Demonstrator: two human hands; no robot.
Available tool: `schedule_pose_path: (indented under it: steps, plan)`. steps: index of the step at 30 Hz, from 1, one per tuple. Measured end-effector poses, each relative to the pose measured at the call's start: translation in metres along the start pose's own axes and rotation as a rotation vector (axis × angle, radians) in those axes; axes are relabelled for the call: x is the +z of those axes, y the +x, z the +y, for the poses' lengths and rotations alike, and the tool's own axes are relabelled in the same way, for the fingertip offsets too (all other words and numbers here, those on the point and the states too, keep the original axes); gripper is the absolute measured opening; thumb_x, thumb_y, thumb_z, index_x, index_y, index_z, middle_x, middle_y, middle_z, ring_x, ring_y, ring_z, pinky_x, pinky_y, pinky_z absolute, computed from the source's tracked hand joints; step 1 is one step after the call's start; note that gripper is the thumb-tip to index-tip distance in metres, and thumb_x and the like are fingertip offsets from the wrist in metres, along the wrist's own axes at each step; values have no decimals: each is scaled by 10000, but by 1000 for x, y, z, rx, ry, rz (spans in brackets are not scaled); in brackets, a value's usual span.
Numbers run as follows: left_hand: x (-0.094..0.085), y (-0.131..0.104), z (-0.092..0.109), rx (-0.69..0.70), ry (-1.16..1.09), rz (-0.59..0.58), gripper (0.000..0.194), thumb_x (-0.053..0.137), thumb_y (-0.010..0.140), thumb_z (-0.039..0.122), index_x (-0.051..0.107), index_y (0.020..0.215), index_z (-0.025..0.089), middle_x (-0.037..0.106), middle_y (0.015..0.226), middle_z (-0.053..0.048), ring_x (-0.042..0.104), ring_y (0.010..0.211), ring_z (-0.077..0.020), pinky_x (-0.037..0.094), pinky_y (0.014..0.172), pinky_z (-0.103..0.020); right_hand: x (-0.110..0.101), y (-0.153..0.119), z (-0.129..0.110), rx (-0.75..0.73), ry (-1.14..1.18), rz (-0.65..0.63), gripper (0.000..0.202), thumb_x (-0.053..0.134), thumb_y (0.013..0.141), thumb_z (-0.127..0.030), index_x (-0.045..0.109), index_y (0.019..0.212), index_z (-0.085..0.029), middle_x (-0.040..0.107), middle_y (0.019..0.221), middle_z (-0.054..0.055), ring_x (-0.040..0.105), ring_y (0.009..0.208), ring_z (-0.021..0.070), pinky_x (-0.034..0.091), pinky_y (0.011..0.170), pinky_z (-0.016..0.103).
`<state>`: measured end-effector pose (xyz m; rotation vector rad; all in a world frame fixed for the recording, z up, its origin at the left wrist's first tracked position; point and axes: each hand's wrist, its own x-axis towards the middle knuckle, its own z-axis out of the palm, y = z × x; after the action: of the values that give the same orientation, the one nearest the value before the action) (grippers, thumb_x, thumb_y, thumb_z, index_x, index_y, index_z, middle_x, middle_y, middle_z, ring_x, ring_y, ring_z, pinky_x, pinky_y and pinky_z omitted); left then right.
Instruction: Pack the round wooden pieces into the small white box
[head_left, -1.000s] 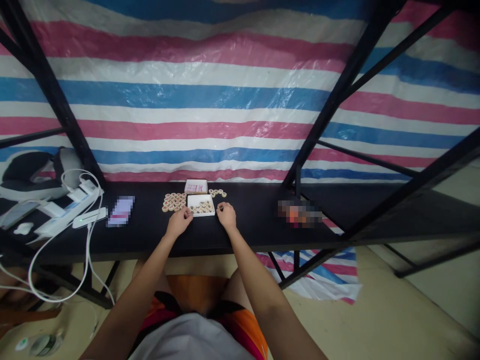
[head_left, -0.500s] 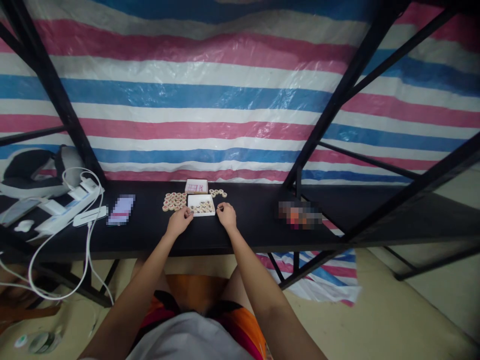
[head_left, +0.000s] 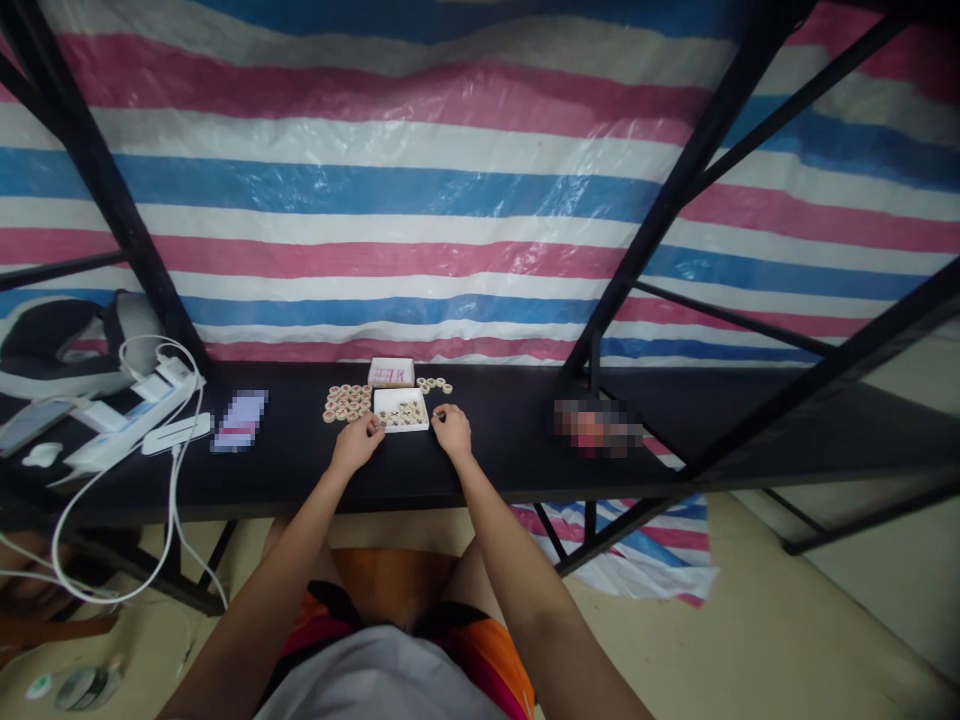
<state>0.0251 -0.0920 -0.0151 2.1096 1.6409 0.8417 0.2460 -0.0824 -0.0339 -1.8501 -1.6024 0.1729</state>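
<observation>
The black bench (head_left: 540, 440) crosses the frame below its middle. Your left hand (head_left: 358, 442) and right hand (head_left: 453, 433) lie over it, near lower centre, fingers curled narrow; whether either grips anything cannot be told. Between them lies the open white box (head_left: 391, 398), its long axis running left to right: rightward of your left hand, leftward of your right. The left is nearer, its fingertips at the box's near left corner and apparently touching; the right stands just beside the box's right edge. Inside, round pieces (head_left: 406, 413) cluster toward the box's lower side in the frame.
</observation>
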Motion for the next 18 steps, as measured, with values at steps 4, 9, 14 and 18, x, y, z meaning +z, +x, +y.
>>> schedule_pose_path:
  steps: [4, 9, 14, 18]
  plan:
    - [-1, 0, 1, -9, 1, -5, 142, 512, 787, 336, 573, 851, 225, 641, 754, 12, 575, 695, -141, 350, 615, -223, 1, 0, 1, -7, 5, 9, 172, 497, 802, -201, 640, 897, -203, 626, 950, 42, 561, 882, 164, 393, 772, 241]
    - [-2, -1, 3, -13, -6, -11, 143, 512, 788, 331, 571, 850, 217, 646, 765, 10, 578, 710, -141, 353, 618, -218, 4, 1, 3, -8, 27, 25, 154, 515, 789, -195, 643, 874, -204, 628, 923, 32, 561, 866, 163, 389, 762, 241]
    - [-2, -1, 3, -9, -7, -10, 146, 512, 788, 338, 569, 841, 214, 642, 763, 9, 572, 706, -139, 348, 615, -219, 6, 2, 4, 0, 39, 34, 147, 529, 777, -190, 646, 865, -205, 627, 919, 33, 557, 859, 164, 386, 757, 244]
    - [-1, 0, 2, -3, -8, -2, 134, 515, 784, 334, 563, 826, 216, 632, 744, 15, 561, 682, -135, 340, 605, -221, 7, 3, 5, -8, 49, 36, 152, 528, 775, -180, 647, 865, -205, 624, 908, 34, 554, 845, 160, 388, 750, 241]
